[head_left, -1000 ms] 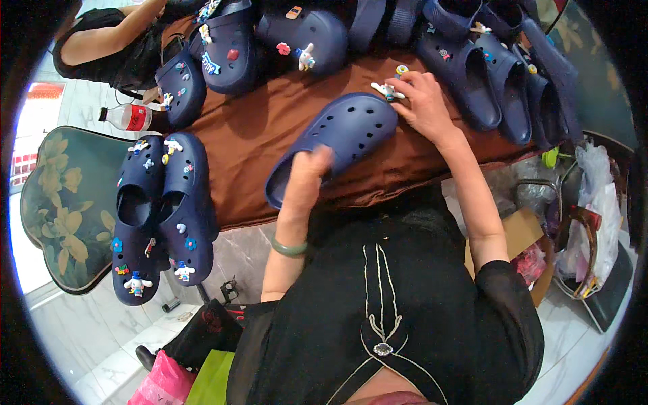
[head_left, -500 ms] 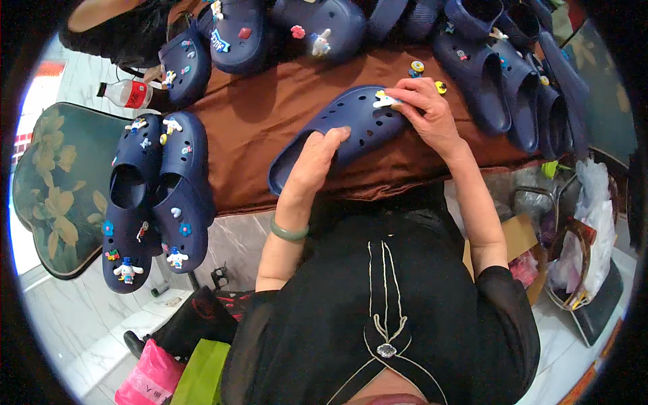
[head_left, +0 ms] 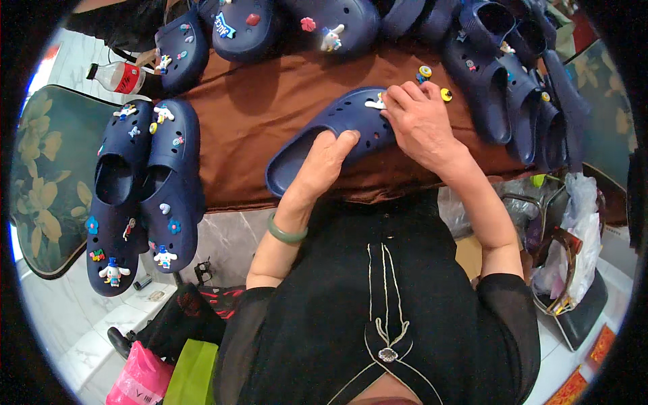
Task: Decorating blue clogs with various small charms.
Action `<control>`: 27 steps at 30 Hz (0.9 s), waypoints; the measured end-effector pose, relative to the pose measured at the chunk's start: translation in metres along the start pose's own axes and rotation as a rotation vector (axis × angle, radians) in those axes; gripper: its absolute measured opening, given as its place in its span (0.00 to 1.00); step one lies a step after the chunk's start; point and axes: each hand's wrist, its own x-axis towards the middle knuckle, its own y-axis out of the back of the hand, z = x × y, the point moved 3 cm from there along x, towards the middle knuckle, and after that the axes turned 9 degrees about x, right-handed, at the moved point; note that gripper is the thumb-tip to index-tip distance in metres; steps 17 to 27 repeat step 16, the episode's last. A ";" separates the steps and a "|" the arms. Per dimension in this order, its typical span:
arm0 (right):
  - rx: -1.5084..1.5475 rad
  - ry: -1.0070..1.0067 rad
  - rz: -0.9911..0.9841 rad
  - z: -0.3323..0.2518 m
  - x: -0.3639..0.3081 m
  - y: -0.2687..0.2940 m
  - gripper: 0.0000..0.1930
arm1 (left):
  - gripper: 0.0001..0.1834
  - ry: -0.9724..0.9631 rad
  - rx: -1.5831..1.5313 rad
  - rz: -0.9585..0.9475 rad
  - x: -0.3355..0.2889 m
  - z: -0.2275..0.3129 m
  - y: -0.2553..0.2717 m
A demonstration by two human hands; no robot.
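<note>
A navy clog (head_left: 364, 115) with holes in its upper lies on the brown cloth (head_left: 239, 145) before me, toe pointing away to the right. My left hand (head_left: 327, 158) grips its near side, thumb on the upper and the other fingers hidden in or behind the shoe. At the toe, my right hand (head_left: 418, 121) bends over a white figure charm (head_left: 375, 102), its fingers closed against the clog and partly covering the charm. Just beyond that hand lie two small yellow charms, one with a blue part (head_left: 424, 73) and a round one (head_left: 446, 94).
Charm-covered navy clogs (head_left: 172, 196) stand at the left, with more clogs (head_left: 331, 30) along the far side and a cluster (head_left: 482, 88) at the right. A red-labelled bottle (head_left: 121, 77) lies at the far left. Chairs (head_left: 54, 169) flank the table.
My right hand has turned so its back faces up and its fingers press lower over the toe. The left hand keeps its hold on the clog. The whole view has shifted slightly.
</note>
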 end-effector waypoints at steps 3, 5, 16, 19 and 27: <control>0.077 0.077 -0.059 -0.010 0.009 0.016 0.05 | 0.16 0.109 0.156 -0.099 -0.014 -0.008 0.011; 0.218 0.069 -0.235 -0.002 0.013 0.026 0.06 | 0.17 0.020 0.412 -0.109 -0.016 -0.023 0.014; 0.547 -0.150 -0.361 0.019 0.022 0.026 0.09 | 0.26 0.017 0.013 -0.154 -0.019 -0.038 -0.002; 0.547 -0.150 -0.361 0.019 0.022 0.026 0.09 | 0.26 0.017 0.013 -0.154 -0.019 -0.038 -0.002; 0.547 -0.150 -0.361 0.019 0.022 0.026 0.09 | 0.26 0.017 0.013 -0.154 -0.019 -0.038 -0.002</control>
